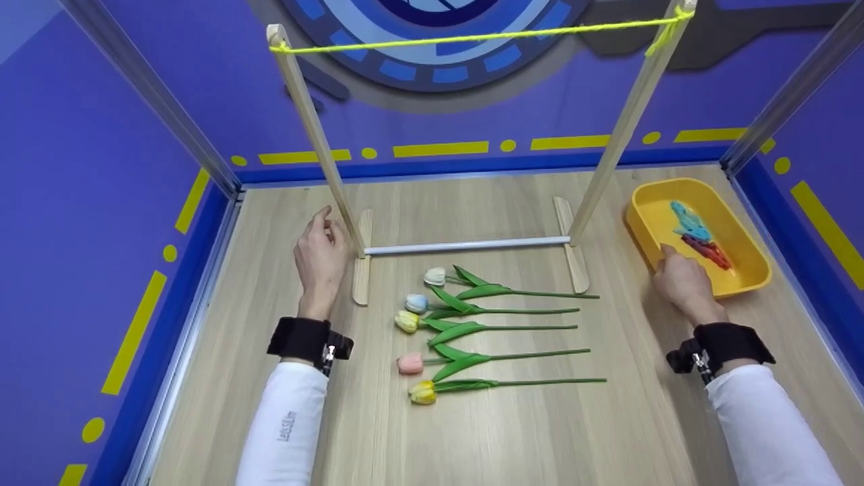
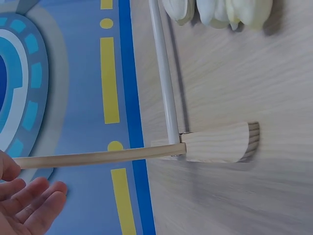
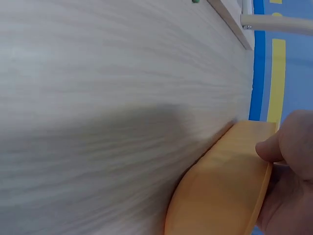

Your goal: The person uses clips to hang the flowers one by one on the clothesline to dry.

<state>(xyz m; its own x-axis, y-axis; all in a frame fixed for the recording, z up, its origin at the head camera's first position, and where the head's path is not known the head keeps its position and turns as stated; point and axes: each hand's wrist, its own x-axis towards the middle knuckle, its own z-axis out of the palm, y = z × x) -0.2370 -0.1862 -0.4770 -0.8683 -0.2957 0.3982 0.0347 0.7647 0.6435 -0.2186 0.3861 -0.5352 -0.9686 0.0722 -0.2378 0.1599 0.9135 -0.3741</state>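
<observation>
In the head view my right hand [image 1: 685,283] is at the near-left wall of a yellow plastic tub [image 1: 752,287]. The right wrist view shows its thumb outside the rim and the fingers inside, pinching the tub's wall [image 3: 220,181]. Small teal clips [image 1: 690,221], which look like clothespins, lie in the tub beside dark purple and red ones [image 1: 709,251]. My left hand [image 1: 320,253] holds nothing; its fingers are loosely bent, just left of the frame's left wooden post [image 1: 317,135].
Several artificial tulips [image 1: 472,329] lie side by side on the wooden table [image 1: 513,445], blooms to the left. Behind them stands the wooden frame, with a white bottom bar [image 1: 466,246] and a yellow-green string [image 1: 472,39] tied between its post tops. Blue panels enclose the table.
</observation>
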